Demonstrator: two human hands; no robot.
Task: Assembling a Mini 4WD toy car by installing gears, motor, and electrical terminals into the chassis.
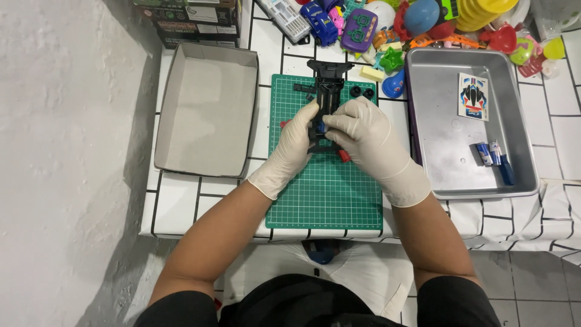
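Steadying a black toy-car chassis (327,91) over the green cutting mat (327,194), gloved left hand (293,145) grips its side while right hand (363,130) pinches a small blue part (321,126).

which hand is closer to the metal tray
Right. The right hand is on the black chassis, just beside the metal tray; the left hand grips the chassis's far side.

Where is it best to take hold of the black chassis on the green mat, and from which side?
Probably by its two long sides near the middle, one hand from each side. The chassis lies lengthwise away from the person on the mat, narrow enough to pinch across. The left hand and right hand already meet there; the far end stays free.
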